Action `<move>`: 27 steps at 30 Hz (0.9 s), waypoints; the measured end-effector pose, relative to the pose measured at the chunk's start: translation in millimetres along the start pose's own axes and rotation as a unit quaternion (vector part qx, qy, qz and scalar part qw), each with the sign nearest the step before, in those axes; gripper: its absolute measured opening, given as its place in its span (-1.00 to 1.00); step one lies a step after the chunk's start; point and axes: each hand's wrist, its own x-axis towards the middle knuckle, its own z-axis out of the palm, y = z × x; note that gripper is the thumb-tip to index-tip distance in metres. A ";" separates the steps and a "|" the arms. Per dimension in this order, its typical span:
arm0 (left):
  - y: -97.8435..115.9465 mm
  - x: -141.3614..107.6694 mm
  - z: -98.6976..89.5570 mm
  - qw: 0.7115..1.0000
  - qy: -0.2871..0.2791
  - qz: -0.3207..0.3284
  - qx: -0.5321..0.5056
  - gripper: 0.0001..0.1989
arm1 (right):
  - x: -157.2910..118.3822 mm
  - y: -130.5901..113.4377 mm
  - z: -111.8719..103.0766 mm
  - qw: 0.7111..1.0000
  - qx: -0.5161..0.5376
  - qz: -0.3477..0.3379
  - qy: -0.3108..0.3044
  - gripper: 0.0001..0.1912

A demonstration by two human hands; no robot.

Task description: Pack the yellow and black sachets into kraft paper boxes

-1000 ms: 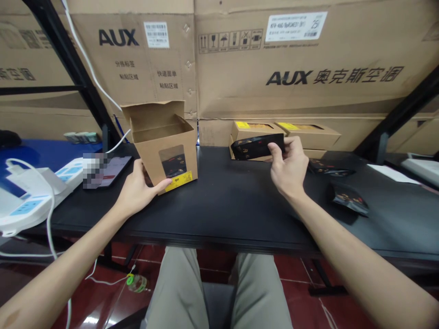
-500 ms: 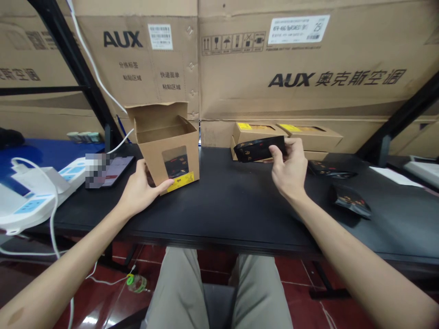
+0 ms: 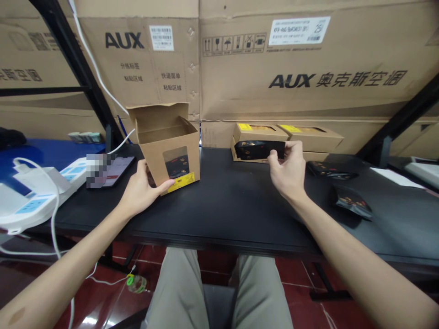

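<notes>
My left hand (image 3: 144, 187) grips the lower left corner of a brown cardboard box (image 3: 154, 157), its thumb across the front by a yellow label. The box's top flap stands up, and something black with red and gold print shows through its front window. Between the thumb and fingers of my right hand (image 3: 290, 169) is a black sachet (image 3: 255, 149), raised above the table and apart from the box. Two more black sachets, one further back (image 3: 331, 170) and one nearer (image 3: 351, 202), lie to the right of that hand.
Closed brown boxes (image 3: 312, 135) with yellow labels are stacked at the back, behind the right hand. On the left lie a phone (image 3: 115, 171) and a white power strip (image 3: 32, 208) with cables. Large cartons (image 3: 236, 96) wall off the rear. A white paper (image 3: 396, 177) lies far right.
The sachet in my right hand has tilted slightly, its right end now lower and more level. My left hand and the box have hardly moved.
</notes>
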 end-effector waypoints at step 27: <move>-5.1 0.0 1.0 1.000 -0.013 0.018 -0.015 -0.27 | 4.5 -167.6 4.6 0.936 0.091 -0.323 -0.105 -0.93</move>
